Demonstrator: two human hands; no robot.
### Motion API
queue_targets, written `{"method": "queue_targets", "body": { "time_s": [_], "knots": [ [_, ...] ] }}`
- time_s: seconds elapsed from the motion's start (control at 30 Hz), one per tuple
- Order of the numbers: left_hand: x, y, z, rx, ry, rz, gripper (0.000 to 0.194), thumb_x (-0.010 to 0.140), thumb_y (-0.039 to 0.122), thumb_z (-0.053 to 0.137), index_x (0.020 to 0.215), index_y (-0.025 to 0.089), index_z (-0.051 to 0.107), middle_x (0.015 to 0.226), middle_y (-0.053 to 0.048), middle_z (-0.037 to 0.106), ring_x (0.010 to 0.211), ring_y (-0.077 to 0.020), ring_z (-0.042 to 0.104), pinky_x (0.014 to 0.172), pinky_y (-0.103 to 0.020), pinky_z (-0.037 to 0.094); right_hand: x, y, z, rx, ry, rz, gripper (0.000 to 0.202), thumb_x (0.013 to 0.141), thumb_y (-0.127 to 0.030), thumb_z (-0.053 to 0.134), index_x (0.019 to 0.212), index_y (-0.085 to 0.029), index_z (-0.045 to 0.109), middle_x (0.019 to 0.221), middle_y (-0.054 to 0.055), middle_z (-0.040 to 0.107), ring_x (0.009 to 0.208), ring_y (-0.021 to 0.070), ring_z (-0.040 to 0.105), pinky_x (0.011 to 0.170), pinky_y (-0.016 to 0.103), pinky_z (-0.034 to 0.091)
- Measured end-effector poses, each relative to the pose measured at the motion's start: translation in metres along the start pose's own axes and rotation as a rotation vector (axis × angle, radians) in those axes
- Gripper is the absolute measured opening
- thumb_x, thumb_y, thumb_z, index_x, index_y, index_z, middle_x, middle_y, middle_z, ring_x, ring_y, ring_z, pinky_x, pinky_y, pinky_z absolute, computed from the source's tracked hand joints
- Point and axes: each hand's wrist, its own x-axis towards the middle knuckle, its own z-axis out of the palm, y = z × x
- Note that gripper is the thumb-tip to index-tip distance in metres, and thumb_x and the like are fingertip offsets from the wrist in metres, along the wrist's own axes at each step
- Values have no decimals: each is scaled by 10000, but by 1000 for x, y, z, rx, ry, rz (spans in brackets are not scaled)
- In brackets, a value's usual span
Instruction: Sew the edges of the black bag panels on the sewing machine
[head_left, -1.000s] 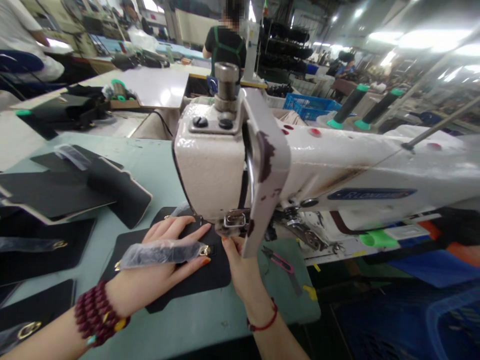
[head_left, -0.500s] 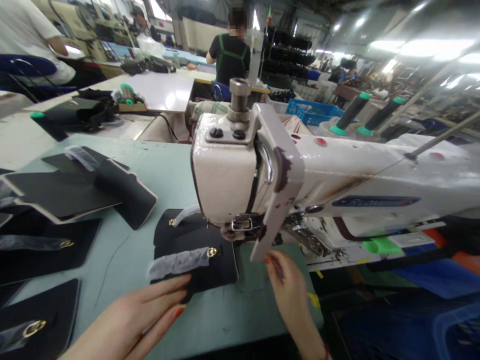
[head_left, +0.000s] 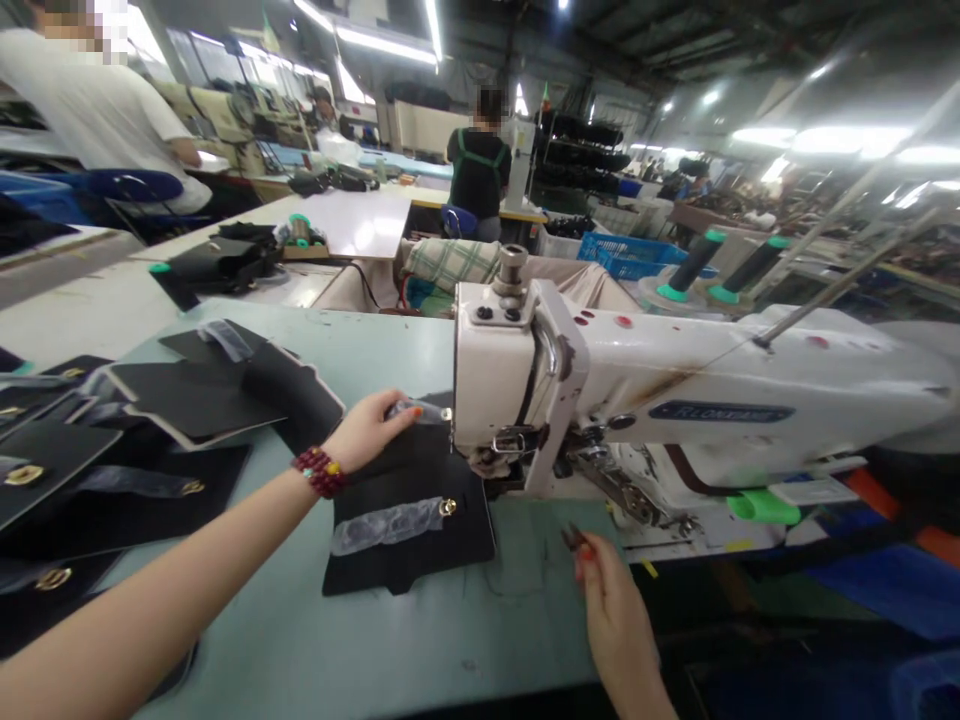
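Note:
A black leather piece lies flat on the pale green table, under the head of a white sewing machine. On it lies a plastic-wrapped strap ending in a gold clasp. My left hand, with a dark red bead bracelet at the wrist, reaches over the piece and pinches a second plastic-wrapped strap at its far edge, beside the machine head. My right hand hovers at the table's front right and holds small thread snips, tips pointing toward the machine.
Stacks of black leather pieces with gold clasps cover the table's left side. The machine's long arm runs off to the right, with thread cones behind it. Other people stand at benches far behind.
My left hand went from the piece's near edge forward to the far strap and took hold of it. My right hand picked up the snips and drew back. The view has pulled back.

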Motion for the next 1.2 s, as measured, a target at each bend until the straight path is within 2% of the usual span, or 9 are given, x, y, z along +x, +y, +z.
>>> {"method": "queue_targets", "body": {
  "time_s": [0.13, 0.27, 0.43, 0.73, 0.9, 1.0, 1.1, 1.17, 1.2],
  "knots": [
    [-29, 12, -53, -31, 267, -84, 309, 866, 472, 491, 882, 176, 580, 670, 34, 525, 600, -116, 459, 565, -228, 357, 9, -83, -2, 200, -178, -53, 278, 941, -333, 438, 1120, -160, 560, 1016, 62, 663, 907, 155, 649, 759, 232, 505],
    [-57, 20, -80, -28, 421, -35, 237, 840, 434, 553, 877, 203, 589, 698, 43, 539, 626, -104, 468, 582, -210, 367, 37, -157, 12, 28, -307, -16, 177, 915, -289, 525, 1046, -194, 598, 948, 38, 683, 856, 201, 663, 702, 264, 476],
    [-84, 24, -87, 50, 422, -23, 238, 824, 450, 550, 857, 216, 575, 689, 46, 534, 581, -100, 465, 521, -204, 359, 64, -183, 39, -250, -232, 12, 166, 924, -316, 523, 958, -180, 610, 864, 61, 688, 778, 225, 673, 591, 249, 408],
    [-80, 36, -106, 95, 459, -74, 272, 847, 477, 538, 900, 214, 578, 667, 43, 519, 556, -98, 446, 523, -223, 345, 40, -160, 32, -153, -264, -51, 173, 938, -276, 484, 898, -180, 622, 779, 48, 678, 702, 201, 661, 553, 235, 373],
    [8, 51, -85, 276, 444, 313, 324, 933, 375, 429, 1037, 112, 587, 947, -31, 546, 917, -153, 508, 855, -321, 415, 4, -89, 10, 26, -187, -19, 214, 920, -349, 482, 976, -204, 629, 836, 31, 695, 738, 176, 673, 601, 224, 461],
    [52, 62, -64, 288, 423, 320, 545, 956, 396, 343, 1370, 42, 364, 1339, -156, 380, 1284, -282, 307, 1090, -491, 225, -4, -36, 8, -178, -81, 22, 302, 936, -400, 430, 977, -185, 638, 821, 59, 699, 687, 196, 675, 548, 250, 462],
    [23, 64, -42, 229, 372, 384, 419, 933, 315, 423, 1227, 26, 498, 1211, -155, 494, 1191, -242, 440, 1037, -412, 355, 2, 0, 16, -411, -15, -25, 344, 950, -368, 379, 1006, -154, 643, 812, 96, 685, 667, 232, 662, 535, 305, 469],
    [-37, 53, -25, 121, 294, 543, 172, 886, 156, 489, 1019, 150, 597, 1021, -79, 593, 986, -181, 557, 879, -335, 469, 10, 8, 24, -499, 30, -79, 324, 930, -310, 395, 1043, -140, 646, 901, 132, 670, 781, 280, 650, 632, 380, 498],
    [-74, 45, -14, 63, 199, 608, 238, 856, 102, 503, 1058, 197, 586, 955, -61, 612, 899, -173, 583, 795, -324, 495, 14, 8, 28, -504, 44, -106, 311, 914, -288, 417, 1062, -138, 646, 966, 145, 657, 859, 306, 633, 704, 423, 500]
  ]
}}
